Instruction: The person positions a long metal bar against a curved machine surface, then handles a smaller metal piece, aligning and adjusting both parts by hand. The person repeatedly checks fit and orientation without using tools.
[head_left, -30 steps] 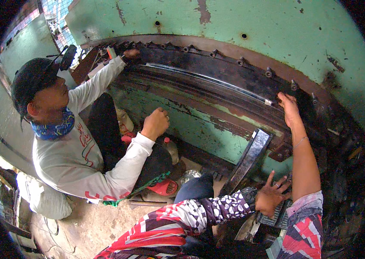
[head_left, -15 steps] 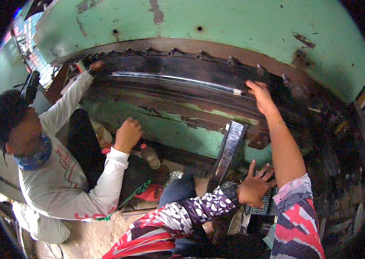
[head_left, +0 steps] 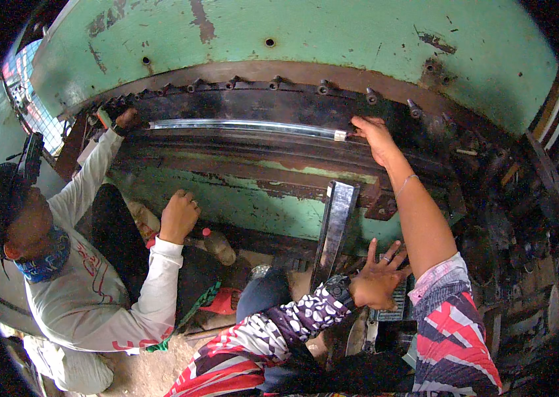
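A long, thin, shiny silver metal strip lies along the dark metal ledge of a big green metal machine. The person's right hand is at its right end, fingers bent; I can't tell if they pinch it. The left hand has its fingers spread wide, by a grey ridged block. A co-worker's hand is near the strip's other end.

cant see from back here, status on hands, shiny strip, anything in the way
Right hand at right end of shiny strip, grip unclear. Left hand spread open. A co-worker's hand near strip's left end. Metal bar below strip.
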